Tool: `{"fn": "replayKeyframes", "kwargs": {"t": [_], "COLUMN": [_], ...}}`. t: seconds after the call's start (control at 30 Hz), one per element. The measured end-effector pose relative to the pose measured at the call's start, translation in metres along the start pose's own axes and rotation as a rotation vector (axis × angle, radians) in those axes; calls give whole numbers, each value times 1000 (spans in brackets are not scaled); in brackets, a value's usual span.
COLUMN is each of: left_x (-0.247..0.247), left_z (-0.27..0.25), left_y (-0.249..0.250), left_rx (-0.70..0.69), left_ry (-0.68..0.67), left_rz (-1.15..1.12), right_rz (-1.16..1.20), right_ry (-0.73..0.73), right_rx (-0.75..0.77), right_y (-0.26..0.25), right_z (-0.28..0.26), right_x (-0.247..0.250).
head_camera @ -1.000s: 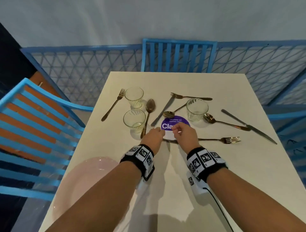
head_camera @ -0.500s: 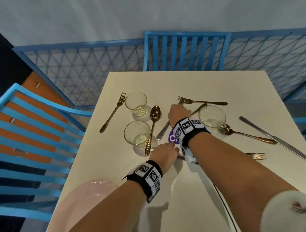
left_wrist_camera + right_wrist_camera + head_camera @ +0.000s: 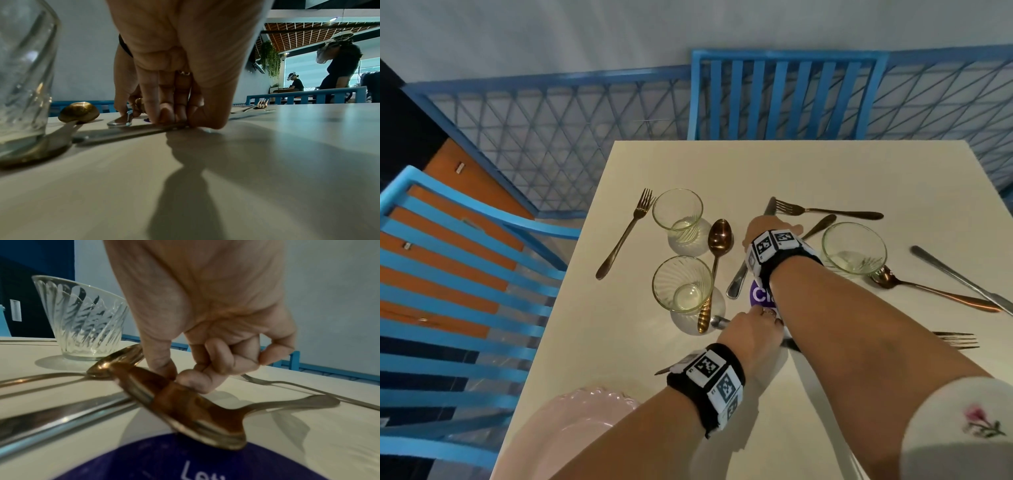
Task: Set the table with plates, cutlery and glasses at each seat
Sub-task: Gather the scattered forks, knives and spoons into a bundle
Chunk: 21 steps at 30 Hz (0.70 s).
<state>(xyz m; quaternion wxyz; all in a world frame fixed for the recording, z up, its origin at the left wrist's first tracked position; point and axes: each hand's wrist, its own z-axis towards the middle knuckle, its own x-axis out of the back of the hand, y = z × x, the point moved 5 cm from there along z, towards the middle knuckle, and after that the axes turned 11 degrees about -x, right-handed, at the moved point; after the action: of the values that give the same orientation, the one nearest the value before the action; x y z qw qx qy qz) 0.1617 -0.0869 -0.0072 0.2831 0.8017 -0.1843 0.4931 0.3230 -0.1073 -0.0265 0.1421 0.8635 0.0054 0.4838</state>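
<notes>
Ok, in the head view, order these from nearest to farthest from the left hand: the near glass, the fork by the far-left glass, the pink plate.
From the left hand:
1. Near glass, just to its left.
2. Pink plate, at the table's near-left corner.
3. Fork, far left, beside the far glass.

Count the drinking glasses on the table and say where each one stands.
3. One glass stands far left beside a fork, a second glass just nearer, and a third glass to the right of the right hand. None seems hidden.
</notes>
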Motion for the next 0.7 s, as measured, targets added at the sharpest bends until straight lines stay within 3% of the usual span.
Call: {"fn": "replayKeyframes", "kwargs": {"t": [0.33, 0.7], "left_x": [-6, 0], "left_z": [-3, -32], "left_y": [-4, -2], "left_rx": [-137, -69], "left_ry": [23, -55], "left_rz": [5, 155], "right_rz": [148, 369], "right_ry": [21, 98], "right_rx": [83, 26], "right_y": [18, 53], "right_z": [-12, -55], "right_x": [4, 58]}}
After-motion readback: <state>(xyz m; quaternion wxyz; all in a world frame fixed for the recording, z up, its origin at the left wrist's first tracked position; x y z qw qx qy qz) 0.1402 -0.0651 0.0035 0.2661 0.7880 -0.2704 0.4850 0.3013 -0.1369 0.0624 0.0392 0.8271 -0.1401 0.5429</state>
